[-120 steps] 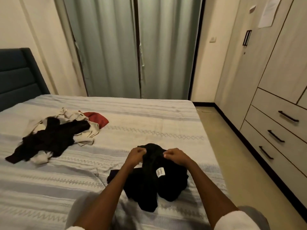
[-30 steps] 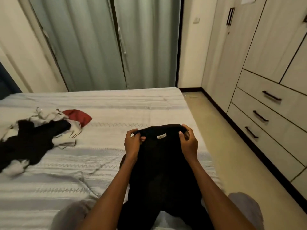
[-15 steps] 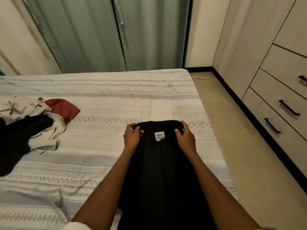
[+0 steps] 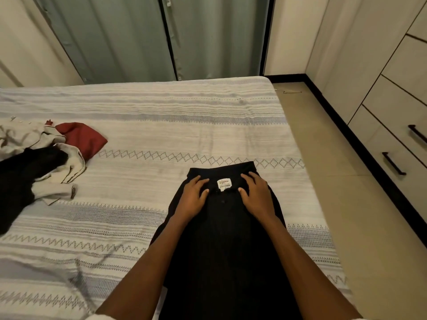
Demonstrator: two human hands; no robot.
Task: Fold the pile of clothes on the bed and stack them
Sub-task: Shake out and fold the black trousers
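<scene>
left hand, right hand, flat on black garment

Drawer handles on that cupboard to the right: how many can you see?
2. One dark drawer handle sits at the right edge of the picture, partly cut off; the other handle is on the drawer below it. More may lie outside the frame.
</scene>
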